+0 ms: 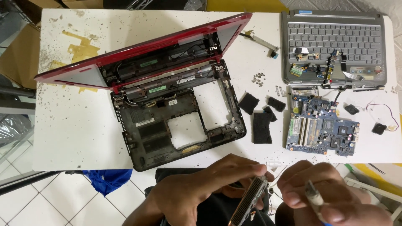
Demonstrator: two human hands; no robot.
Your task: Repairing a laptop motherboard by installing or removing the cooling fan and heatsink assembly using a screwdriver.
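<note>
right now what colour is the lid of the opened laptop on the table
Red, seen best in the head view: the laptop lid has a glossy red outer edge.

A white, speckled table (75,125) carries a gutted red laptop (167,88) mid-top, black foam pads (261,127), a blue circuit board (322,129) and a grey keyboard panel (333,46) at its far right corner.

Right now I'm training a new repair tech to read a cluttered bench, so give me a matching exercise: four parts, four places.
Parts:
1. red laptop shell
2. keyboard panel
3. blue circuit board
4. loose screws

Places:
A. top right of the table
B. below the keyboard panel
C. left of centre, lid open
D. between shell and keyboard panel

Pairs: 1-C, 2-A, 3-B, 4-D
</note>
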